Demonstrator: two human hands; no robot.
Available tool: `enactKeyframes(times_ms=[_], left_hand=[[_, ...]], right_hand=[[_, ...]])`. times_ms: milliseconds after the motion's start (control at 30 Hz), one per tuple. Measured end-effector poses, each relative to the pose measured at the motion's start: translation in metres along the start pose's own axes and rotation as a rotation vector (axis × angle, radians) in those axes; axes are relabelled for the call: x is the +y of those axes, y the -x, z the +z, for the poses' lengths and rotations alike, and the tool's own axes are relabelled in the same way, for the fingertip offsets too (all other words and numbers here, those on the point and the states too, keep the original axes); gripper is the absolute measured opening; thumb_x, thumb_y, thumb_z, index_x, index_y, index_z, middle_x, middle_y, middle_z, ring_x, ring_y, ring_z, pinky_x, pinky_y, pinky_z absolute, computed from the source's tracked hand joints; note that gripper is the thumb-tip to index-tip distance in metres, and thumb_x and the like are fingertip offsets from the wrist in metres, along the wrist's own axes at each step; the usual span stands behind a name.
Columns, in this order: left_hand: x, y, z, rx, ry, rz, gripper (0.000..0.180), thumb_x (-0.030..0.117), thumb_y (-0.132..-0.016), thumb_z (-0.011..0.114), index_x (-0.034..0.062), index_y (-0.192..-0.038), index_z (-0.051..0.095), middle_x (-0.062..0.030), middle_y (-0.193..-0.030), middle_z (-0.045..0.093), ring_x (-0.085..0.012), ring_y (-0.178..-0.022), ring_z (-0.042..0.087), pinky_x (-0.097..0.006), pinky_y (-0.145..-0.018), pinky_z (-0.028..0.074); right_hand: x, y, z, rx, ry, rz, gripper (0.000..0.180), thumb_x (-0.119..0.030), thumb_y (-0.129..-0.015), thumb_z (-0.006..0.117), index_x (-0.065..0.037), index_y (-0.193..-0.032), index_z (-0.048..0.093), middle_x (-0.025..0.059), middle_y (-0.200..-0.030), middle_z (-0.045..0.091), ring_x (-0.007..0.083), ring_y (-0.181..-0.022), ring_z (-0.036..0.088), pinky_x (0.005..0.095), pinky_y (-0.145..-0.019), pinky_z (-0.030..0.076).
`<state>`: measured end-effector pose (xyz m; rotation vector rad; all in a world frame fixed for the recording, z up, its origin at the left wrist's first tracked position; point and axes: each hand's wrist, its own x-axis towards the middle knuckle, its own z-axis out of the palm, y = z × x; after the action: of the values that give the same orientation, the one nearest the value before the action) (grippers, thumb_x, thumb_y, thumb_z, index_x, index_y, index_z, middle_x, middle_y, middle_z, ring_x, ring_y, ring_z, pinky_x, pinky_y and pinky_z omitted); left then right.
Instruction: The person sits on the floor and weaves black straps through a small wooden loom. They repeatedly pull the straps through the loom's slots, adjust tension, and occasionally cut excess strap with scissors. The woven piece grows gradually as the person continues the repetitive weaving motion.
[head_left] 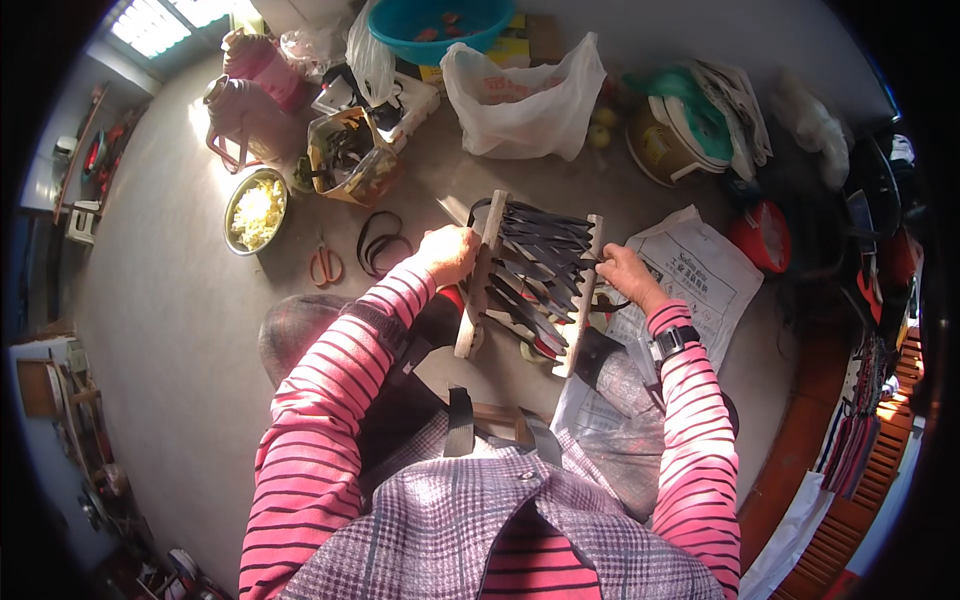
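Between my knees stands a wooden stool frame (475, 305) with two notched rails. Flat black straps (546, 240) criss-cross from one rail to the other, dense at the far end and looser at the near end. My left hand (450, 254) is closed around the left rail at its outer side. Beside the right rail, my right hand (630, 276) pinches a black strap at the rail's outer edge; its fingertips are partly hidden. A loose loop of black strap (381, 250) lies on the floor left of the frame.
Orange-handled scissors (325, 264) and a bowl of pale yellow pieces (256, 212) lie left. Beyond are thermos jugs (252, 122), an open bag (350, 165), a white plastic bag (525, 100) and a blue basin (440, 35). A printed sack (700, 275) and red bucket (762, 238) are right.
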<state>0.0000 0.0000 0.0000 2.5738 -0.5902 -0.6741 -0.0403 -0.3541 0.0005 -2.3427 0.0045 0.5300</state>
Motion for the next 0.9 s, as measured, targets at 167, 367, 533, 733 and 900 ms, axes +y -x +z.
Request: enactKeyframes(times_ms=[167,367,533,733,900], left_hand=[[0.007,0.004,-0.017,0.058,-0.017,-0.017,0.024,0.025,-0.079,0.061,0.0038,-0.088,0.069,-0.0190,-0.092,0.069,-0.0372,-0.089,0.067,-0.046,-0.080,0.053],[0.020,0.009,-0.014,-0.003,-0.020,-0.003,0.027,0.021,-0.079,0.057,0.0030,-0.097,0.066,-0.0202,-0.097,0.068,-0.0384,-0.093,0.066,-0.046,-0.082,0.052],[0.011,0.006,-0.008,-0.056,0.072,-0.045,0.029,0.018,-0.079,0.057,0.0021,-0.103,0.064,-0.0220,-0.102,0.067,-0.0391,-0.098,0.064,-0.045,-0.086,0.051],[0.001,0.000,-0.002,-0.107,0.156,-0.056,0.031,0.013,-0.077,0.057,0.0028,-0.106,0.064,-0.0222,-0.102,0.067,-0.0397,-0.101,0.064,-0.047,-0.089,0.048],[-0.005,-0.003,0.005,-0.062,0.090,-0.052,0.027,0.011,-0.077,0.058,0.0050,-0.101,0.066,-0.0196,-0.097,0.068,-0.0386,-0.095,0.065,-0.046,-0.082,0.050]], right_hand=[[-0.005,-0.001,0.000,-0.063,-0.138,0.032,0.023,-0.018,-0.081,0.067,0.002,-0.077,0.057,0.0048,-0.060,0.055,0.0137,-0.058,0.054,0.0303,-0.057,0.045],[-0.001,0.009,-0.015,0.093,0.064,-0.030,0.020,-0.019,-0.081,0.065,-0.001,-0.078,0.059,0.0120,-0.063,0.058,0.0230,-0.062,0.059,0.0348,-0.063,0.047],[0.004,0.025,-0.048,0.203,0.344,0.001,0.020,-0.024,-0.081,0.065,-0.004,-0.082,0.063,0.0162,-0.077,0.065,0.0371,-0.079,0.064,0.0458,-0.070,0.049],[-0.014,0.040,-0.048,0.281,0.719,-0.059,0.019,-0.023,-0.085,0.062,-0.005,-0.082,0.058,0.0170,-0.078,0.065,0.0398,-0.078,0.063,0.0501,-0.069,0.049],[-0.016,0.042,-0.052,0.282,0.636,-0.158,0.018,-0.023,-0.088,0.062,-0.006,-0.086,0.056,0.0186,-0.075,0.065,0.0418,-0.076,0.063,0.0507,-0.067,0.049]])
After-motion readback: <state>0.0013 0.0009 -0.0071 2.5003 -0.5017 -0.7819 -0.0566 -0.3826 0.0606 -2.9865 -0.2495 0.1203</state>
